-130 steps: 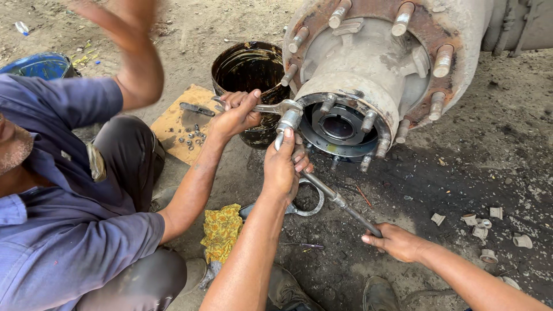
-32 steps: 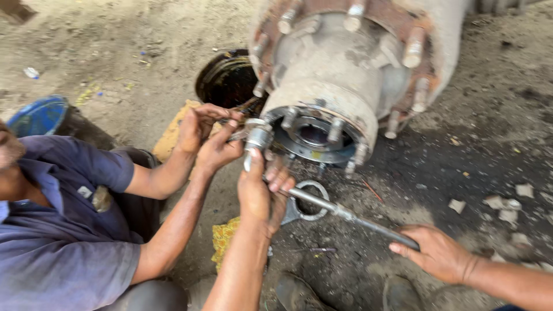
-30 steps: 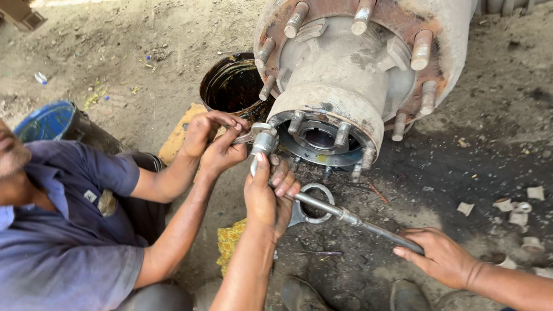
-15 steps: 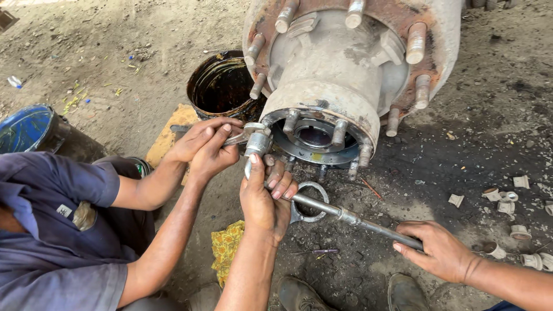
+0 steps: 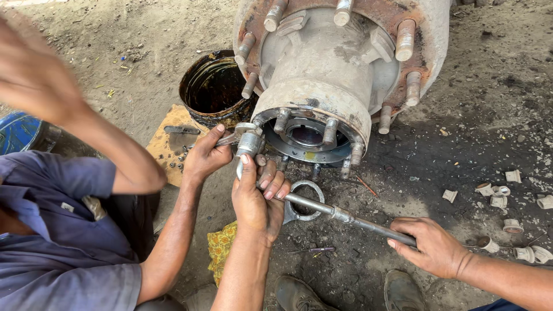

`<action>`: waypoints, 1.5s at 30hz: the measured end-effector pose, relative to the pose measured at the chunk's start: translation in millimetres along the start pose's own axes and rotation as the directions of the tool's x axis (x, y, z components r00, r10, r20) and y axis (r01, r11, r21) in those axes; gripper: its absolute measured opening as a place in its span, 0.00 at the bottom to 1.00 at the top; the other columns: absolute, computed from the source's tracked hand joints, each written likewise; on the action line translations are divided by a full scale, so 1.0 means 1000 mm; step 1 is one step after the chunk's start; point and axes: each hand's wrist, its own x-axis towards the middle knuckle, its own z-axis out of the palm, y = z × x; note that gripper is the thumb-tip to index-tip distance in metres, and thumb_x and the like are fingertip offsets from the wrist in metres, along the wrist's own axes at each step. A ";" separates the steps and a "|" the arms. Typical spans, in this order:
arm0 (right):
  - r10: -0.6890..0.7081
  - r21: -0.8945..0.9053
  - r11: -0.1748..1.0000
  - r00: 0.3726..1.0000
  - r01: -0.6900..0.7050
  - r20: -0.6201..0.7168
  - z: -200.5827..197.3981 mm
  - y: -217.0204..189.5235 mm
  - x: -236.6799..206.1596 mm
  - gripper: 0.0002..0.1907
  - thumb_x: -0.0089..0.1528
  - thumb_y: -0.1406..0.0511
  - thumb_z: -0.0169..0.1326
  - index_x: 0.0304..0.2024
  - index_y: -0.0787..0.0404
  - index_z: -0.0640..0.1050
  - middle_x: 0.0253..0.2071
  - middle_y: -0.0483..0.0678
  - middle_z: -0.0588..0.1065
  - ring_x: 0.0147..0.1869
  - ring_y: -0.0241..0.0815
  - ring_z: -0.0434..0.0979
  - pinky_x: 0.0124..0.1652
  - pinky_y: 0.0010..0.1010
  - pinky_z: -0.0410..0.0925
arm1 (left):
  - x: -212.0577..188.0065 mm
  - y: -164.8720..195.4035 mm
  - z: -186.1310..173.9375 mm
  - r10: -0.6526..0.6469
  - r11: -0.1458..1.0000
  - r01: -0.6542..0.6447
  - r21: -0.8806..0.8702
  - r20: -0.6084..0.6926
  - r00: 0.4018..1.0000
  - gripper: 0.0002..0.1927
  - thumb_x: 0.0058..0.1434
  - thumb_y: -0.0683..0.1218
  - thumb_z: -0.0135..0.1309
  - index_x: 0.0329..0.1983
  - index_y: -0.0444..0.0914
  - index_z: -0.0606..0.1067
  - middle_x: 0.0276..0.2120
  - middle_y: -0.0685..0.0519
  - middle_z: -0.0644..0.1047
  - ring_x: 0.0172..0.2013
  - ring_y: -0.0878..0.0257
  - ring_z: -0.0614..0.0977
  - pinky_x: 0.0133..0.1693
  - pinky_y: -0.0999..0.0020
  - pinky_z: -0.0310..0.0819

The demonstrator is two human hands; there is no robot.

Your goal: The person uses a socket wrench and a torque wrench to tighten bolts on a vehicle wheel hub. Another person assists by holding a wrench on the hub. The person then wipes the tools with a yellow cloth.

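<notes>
In the head view, your left hand (image 5: pixel 256 198) is up against the socket (image 5: pixel 250 144) at the lower left edge of the wheel hub (image 5: pixel 322 86), thumb along its side and fingers curled under it, closed on the tool where the socket meets the handle. Your right hand (image 5: pixel 432 246) is wrapped shut around the far end of the long steel handle (image 5: pixel 351 217). That handle runs with its long axis slanting from the socket at upper left down to your right hand at lower right, low over the dirt ground (image 5: pixel 472 132). The socket end points up toward the ring of studs on the hub's face.

A co-worker in a blue shirt (image 5: pixel 63 230) crouches at the left. One of their hands (image 5: pixel 204 155) grips a flat wrench (image 5: pixel 227 140) just beside the socket; the other arm is raised and blurred at the upper left corner.

A flat metal ring (image 5: pixel 308 198) lies on the ground beneath the handle, near your left fingers. Behind the co-worker's hand stands a black round bucket (image 5: pixel 213 86), open, with dark oily liquid inside. Beside it a piece of cardboard (image 5: pixel 167 147) carries small nuts and a brush. Pale cone pieces (image 5: pixel 501 193) lie scattered at the right edge of the ground. A yellow rag (image 5: pixel 222 250) lies under your left forearm.
</notes>
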 end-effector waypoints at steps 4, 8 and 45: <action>-0.020 -0.008 1.000 1.000 0.020 0.012 -0.002 -0.003 -0.001 0.19 0.60 0.51 0.54 0.37 0.60 0.80 0.32 0.51 0.76 0.39 0.51 0.79 0.47 0.44 0.70 | 0.000 0.000 0.002 -0.004 1.000 0.005 0.024 -0.029 1.000 0.18 0.72 0.58 0.46 0.38 0.39 0.68 0.20 0.60 0.60 0.19 0.71 0.58 0.26 0.72 0.56; 0.046 -0.037 0.998 0.997 -0.043 0.059 -0.003 -0.004 -0.001 0.19 0.61 0.50 0.54 0.36 0.59 0.78 0.30 0.52 0.74 0.38 0.52 0.79 0.45 0.44 0.70 | 0.000 0.000 0.003 0.002 1.000 -0.002 0.026 -0.022 1.000 0.17 0.73 0.58 0.46 0.38 0.40 0.67 0.20 0.60 0.60 0.19 0.71 0.58 0.26 0.72 0.56; -0.109 -0.015 0.994 0.994 0.109 -0.030 0.004 0.006 0.001 0.18 0.61 0.52 0.51 0.35 0.59 0.79 0.27 0.49 0.74 0.36 0.49 0.78 0.43 0.44 0.70 | 0.000 -0.003 0.000 0.016 1.000 -0.017 0.025 0.029 0.999 0.18 0.71 0.59 0.48 0.38 0.40 0.67 0.20 0.60 0.60 0.20 0.70 0.58 0.26 0.72 0.56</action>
